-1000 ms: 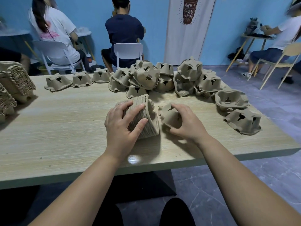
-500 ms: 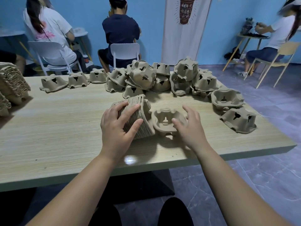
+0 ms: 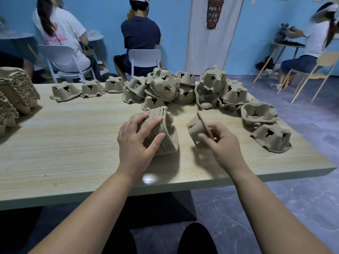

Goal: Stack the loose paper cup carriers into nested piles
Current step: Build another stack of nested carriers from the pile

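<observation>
At frame centre the left hand (image 3: 136, 143) steadies the nested pile of brown pulp carriers (image 3: 161, 133) on the pale wooden table (image 3: 64, 153), fingers curled over it, while the right hand (image 3: 222, 146) pinches one tilted loose brown pulp carrier (image 3: 197, 128) beside it, likely for nesting.

A brown pulp nested pile (image 3: 161, 132) lay tipped on its side on the tabletop (image 3: 73, 143); one single carrier (image 3: 197, 128) was tilted on edge near it, loose carriers (image 3: 183, 87) heaped behind.

We log one readable text: pale Chinese characters on the brown cup drawing (image 3: 213, 12) printed on the white banner (image 3: 211, 52) — 你需要 above 一杯. The smaller line above is not legible to us. Pink print on a white T-shirt (image 3: 55, 38) — unreadable.
</observation>
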